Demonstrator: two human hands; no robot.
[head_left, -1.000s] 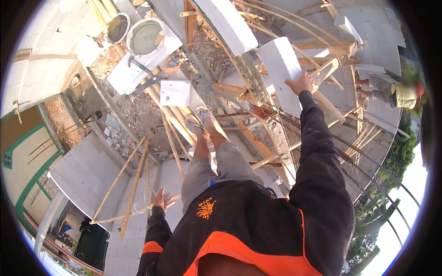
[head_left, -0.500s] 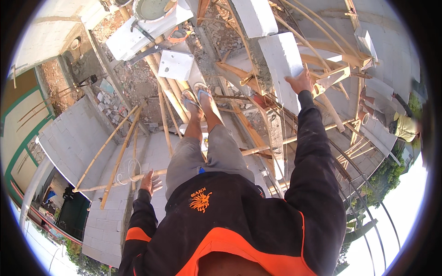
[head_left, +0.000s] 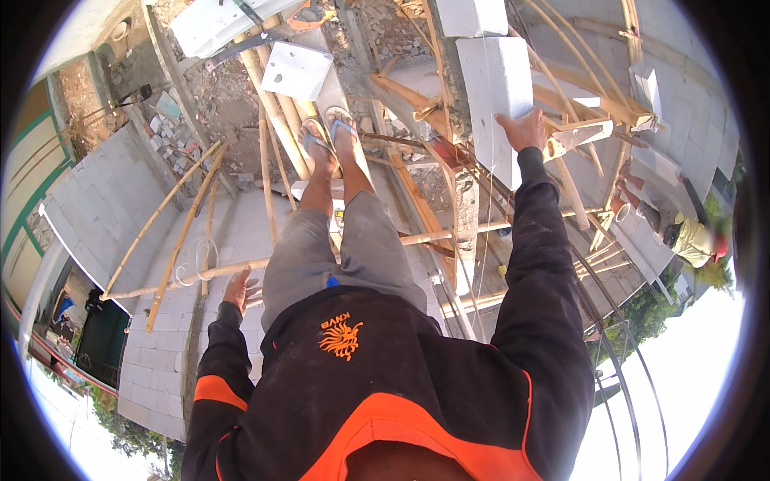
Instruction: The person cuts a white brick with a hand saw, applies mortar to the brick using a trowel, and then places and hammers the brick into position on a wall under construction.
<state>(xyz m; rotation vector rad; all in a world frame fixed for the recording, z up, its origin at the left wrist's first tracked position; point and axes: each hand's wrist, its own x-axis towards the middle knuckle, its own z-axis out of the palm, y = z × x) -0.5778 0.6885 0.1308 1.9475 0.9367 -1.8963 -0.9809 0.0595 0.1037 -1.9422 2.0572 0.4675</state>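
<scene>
View swings over the last second: the far ground slides off the top edge, and the mortar bucket is now out of sight. The right hand point(head_left: 525, 132) stays on the white block point(head_left: 489, 84) throughout. The block and its far neighbour, another white block point(head_left: 475, 16), look more nearly in line than before; the viewpoint shifts too, so cannot tell whether the block itself moves. Reading: attention is still on this block, not yet let go.

Block lies to the right of the body, directly beyond the right hand, long side running near to far. Contact is at its near right part. Thumb spread left over the white face, fingers toward the right edge, partly hidden; cannot tell whether they pinch or merely rest. A timber piece point(head_left: 581, 135) sits just right of this hand; contact unclear.

Left hand point(head_left: 241, 293) hangs well apart from the block, fingers loosely spread, holding nothing visible, just on the near side of a bamboo pole point(head_left: 144, 289). Feet point(head_left: 343, 140) stand farther off, between the two hands
</scene>
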